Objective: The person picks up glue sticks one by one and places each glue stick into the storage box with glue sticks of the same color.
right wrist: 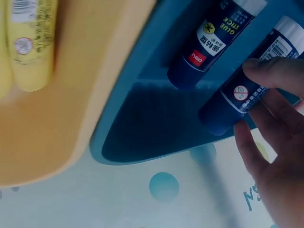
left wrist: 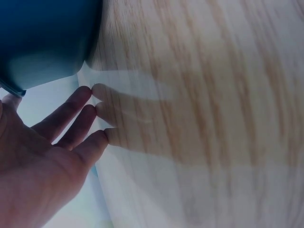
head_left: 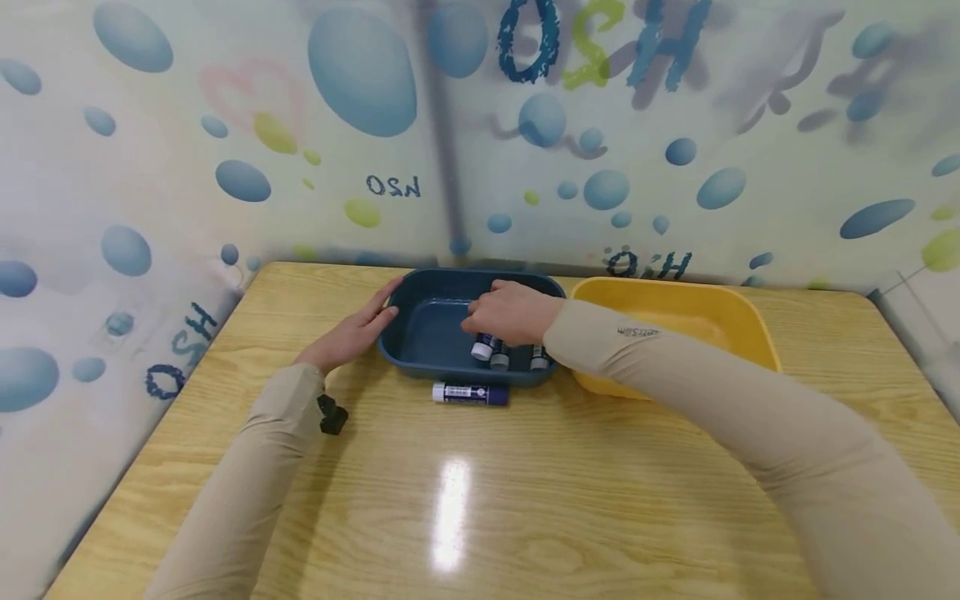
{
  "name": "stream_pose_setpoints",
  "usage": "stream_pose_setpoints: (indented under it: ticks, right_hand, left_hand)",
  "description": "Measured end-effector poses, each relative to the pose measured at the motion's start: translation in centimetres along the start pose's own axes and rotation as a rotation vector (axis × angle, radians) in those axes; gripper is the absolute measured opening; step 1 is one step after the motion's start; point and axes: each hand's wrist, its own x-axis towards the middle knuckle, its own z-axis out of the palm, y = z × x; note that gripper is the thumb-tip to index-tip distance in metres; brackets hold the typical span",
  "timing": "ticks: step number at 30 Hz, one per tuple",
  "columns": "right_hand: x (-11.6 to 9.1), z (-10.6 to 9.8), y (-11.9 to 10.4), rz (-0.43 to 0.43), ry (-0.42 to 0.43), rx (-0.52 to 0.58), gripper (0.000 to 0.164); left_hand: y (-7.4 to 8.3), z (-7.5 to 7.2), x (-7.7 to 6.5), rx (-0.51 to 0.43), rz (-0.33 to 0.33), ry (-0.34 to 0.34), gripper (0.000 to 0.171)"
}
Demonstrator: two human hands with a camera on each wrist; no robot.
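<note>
A navy glue stick [right wrist: 236, 95] is pinched between the thumb and fingers of my right hand [head_left: 517, 313], inside the blue basin [head_left: 423, 333]. Another glue stick [right wrist: 199, 59] with a red label patch lies beside it in the right wrist view. Toward the basin's right end, a glue stick [head_left: 539, 357] shows its grey end in the head view. My left hand [head_left: 352, 333] rests at the basin's left rim, thumb over the edge. In the left wrist view, three of its fingers [left wrist: 64, 114] extend outside the wall, tips at the tabletop.
One more glue stick [head_left: 471, 394] lies on the wooden table [head_left: 375, 500] along the basin's near side. A yellow basin [head_left: 750, 333] stands right of the blue one, with yellow tubes [right wrist: 32, 47] inside. Behind the table hangs a patterned sheet [head_left: 472, 167].
</note>
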Motion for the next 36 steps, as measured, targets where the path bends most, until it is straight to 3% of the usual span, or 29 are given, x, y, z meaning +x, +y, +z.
stream_pose_setpoints:
  ticks: [18, 28, 36]
  right_hand:
    - [2.8, 0.8, -0.4, 0.028, -0.116, 0.147, 0.036]
    - [2.1, 1.0, -0.4, 0.036, -0.112, 0.193, 0.031]
    - [1.7, 0.9, 0.0, 0.067, -0.206, 0.277, 0.023]
  left_hand:
    - [-0.3, 0.1, 0.1, 0.015, 0.014, 0.022, 0.057]
    - [0.0, 0.1, 0.0, 0.012, 0.023, 0.025, 0.057]
    - [-0.1, 0.1, 0.0, 0.015, 0.012, 0.018, 0.057]
